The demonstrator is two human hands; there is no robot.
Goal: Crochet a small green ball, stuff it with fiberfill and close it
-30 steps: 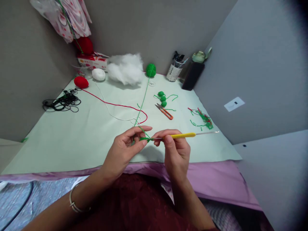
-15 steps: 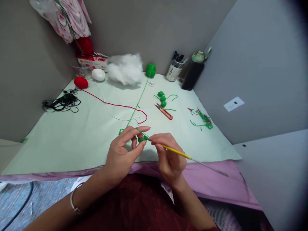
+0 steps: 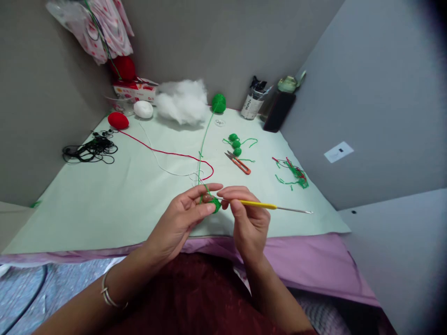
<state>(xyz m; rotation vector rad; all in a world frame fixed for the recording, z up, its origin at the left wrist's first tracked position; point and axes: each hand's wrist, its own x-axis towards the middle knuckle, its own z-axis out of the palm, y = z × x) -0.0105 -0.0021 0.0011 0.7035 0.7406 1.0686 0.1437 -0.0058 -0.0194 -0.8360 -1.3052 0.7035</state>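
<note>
Between the thumb and fingers of my left hand (image 3: 186, 209) is a small green crochet piece (image 3: 217, 205). Green yarn (image 3: 202, 148) passes over my left fingers and runs back to the green yarn ball (image 3: 219, 103) at the rear of the table. My right hand (image 3: 249, 221) is closed around a yellow-handled crochet hook (image 3: 260, 204). One metal end points at the green piece, its tip partly hidden by my fingers; the other end sticks out to the right. Both hands are close together above the table's front part.
Thread snips (image 3: 238, 163) lie beyond my hands near small green balls (image 3: 236, 144). Yarn scraps (image 3: 296, 174) are at right, black cord (image 3: 94, 148) at left. White stuffing (image 3: 183, 101), a red yarn ball (image 3: 118, 120), a white ball (image 3: 143, 109) and a phone (image 3: 279, 111) stand farther back.
The crochet hook swung down at its right end, then back up nearly level. The green piece has turned and shows more of itself. The yarn strand shifted left, then right again.
</note>
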